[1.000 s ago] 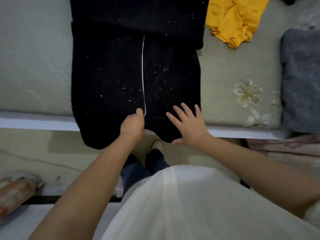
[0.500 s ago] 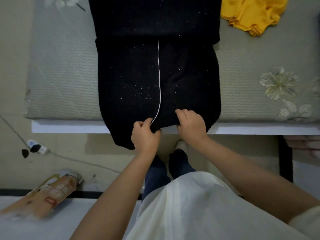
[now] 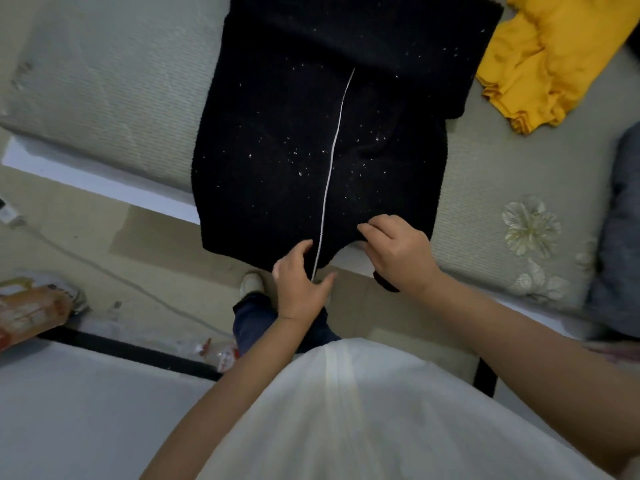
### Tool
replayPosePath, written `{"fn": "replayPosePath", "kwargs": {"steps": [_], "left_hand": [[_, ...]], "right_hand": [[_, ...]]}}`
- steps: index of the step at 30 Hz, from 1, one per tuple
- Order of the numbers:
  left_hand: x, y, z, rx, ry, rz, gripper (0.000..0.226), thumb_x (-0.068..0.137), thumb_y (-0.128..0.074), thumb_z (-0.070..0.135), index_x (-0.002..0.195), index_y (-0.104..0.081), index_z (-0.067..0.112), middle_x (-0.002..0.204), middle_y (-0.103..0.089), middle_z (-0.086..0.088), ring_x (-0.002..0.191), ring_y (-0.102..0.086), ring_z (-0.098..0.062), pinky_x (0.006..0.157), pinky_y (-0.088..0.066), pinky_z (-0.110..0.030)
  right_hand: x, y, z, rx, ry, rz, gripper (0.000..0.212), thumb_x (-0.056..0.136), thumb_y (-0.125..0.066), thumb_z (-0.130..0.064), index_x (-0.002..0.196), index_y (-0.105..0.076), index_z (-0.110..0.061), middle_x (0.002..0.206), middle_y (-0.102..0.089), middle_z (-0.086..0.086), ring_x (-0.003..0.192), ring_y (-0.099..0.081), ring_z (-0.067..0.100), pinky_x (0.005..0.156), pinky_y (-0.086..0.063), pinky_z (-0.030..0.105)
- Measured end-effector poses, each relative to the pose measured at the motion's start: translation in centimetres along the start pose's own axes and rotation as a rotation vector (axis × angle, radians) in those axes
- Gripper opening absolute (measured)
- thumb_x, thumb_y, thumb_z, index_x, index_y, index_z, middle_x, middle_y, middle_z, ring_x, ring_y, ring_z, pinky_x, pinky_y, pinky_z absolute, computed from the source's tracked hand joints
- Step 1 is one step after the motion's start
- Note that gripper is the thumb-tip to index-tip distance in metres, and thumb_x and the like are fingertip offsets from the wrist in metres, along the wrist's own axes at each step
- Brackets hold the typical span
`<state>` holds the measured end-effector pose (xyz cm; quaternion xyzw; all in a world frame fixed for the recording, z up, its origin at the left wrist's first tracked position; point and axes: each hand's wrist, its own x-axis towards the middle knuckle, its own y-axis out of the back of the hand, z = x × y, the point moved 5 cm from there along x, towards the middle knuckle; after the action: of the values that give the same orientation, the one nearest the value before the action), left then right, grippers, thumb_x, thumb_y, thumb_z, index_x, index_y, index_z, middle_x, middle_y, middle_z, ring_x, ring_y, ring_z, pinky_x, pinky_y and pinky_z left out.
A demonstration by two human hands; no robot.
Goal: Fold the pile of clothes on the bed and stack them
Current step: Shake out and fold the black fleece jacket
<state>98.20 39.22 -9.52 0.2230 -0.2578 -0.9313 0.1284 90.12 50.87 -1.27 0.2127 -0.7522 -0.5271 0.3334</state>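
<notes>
The black garment (image 3: 277, 140) lies flat on the bed (image 3: 104, 98), its lower hem overhanging the bed edge. It is dark, lint-flecked, with a white zipper line (image 3: 334, 147) down the centre. The left hand (image 3: 299, 282) pinches the hem at the zipper base. The right hand (image 3: 398, 252) grips the hem just beside it. A yellow garment (image 3: 554, 60) lies crumpled nearby.

One head-worn view looks steeply down, close over the bed (image 3: 104, 98) edge, slightly blurred.
</notes>
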Motion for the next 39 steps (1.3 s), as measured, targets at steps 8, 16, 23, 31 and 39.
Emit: {"fn": "replayPosePath", "kwargs": {"steps": [8, 16, 23, 31, 39], "left_hand": [[0.5, -1.7, -0.9, 0.324, -0.201, -0.113, 0.062, 0.081, -0.057, -0.005, 0.138, -0.03, -0.004, 0.144, -0.035, -0.018, 0.133, -0.037, -0.027, 0.113, -0.015, -0.036], [2.5, -3.4, 0.3, 0.15, -0.094, -0.111, 0.052, 0.078, -0.065, 0.001, 0.127, -0.047, -0.002, 0.119, -0.049, -0.023, 0.107, -0.048, -0.033, 0.092, -0.036, -0.03], [1.9, -2.7, -0.4, 0.015, 0.143, -0.052, 0.023, 0.083, -0.052, -0.006, 0.105, -0.059, -0.002, 0.103, -0.052, -0.013, 0.083, -0.052, -0.017, 0.07, -0.035, -0.012], [2.4, -2.9, 0.7, -0.253, 0.248, -0.094, 0.017, 0.08, -0.059, -0.002, 0.094, -0.057, 0.006, 0.097, -0.054, -0.01, 0.064, -0.05, 0.0, 0.058, -0.044, -0.004], [4.0, -2.3, -2.0, -0.13, 0.259, -0.349, 0.039, 0.08, -0.058, -0.005, 0.118, -0.06, 0.004, 0.06, -0.054, 0.007, 0.045, -0.048, 0.005, 0.047, -0.037, -0.001]], "right_hand": [[0.4, 0.7, 0.6, 0.009, -0.002, -0.041, 0.014, 0.066, -0.073, 0.0, 0.078, -0.07, 0.007, 0.068, -0.066, 0.016, 0.054, -0.063, 0.026, 0.045, -0.052, 0.025], [0.0, 0.3, 0.7, 0.004, -0.015, -0.066, 0.018, 0.059, -0.076, 0.01, 0.076, -0.069, 0.007, 0.064, -0.063, 0.016, 0.05, -0.06, 0.025, 0.039, -0.048, 0.024], [-1.4, -1.3, 0.5, 0.037, -0.008, -0.167, 0.03, 0.049, -0.078, 0.013, 0.077, -0.072, 0.004, 0.061, -0.062, 0.015, 0.046, -0.055, 0.023, 0.037, -0.042, 0.022], [-1.8, -1.7, 0.9, 0.058, 0.055, -0.221, 0.026, 0.049, -0.08, 0.01, 0.072, -0.071, 0.002, 0.077, -0.068, 0.019, 0.067, -0.067, 0.032, 0.05, -0.052, 0.028], [0.7, -4.7, 1.0, 0.122, 0.276, -0.557, 0.02, 0.063, -0.078, 0.006, 0.081, -0.071, 0.004, 0.115, -0.063, 0.02, 0.11, -0.058, 0.04, 0.074, -0.056, 0.046]]}}
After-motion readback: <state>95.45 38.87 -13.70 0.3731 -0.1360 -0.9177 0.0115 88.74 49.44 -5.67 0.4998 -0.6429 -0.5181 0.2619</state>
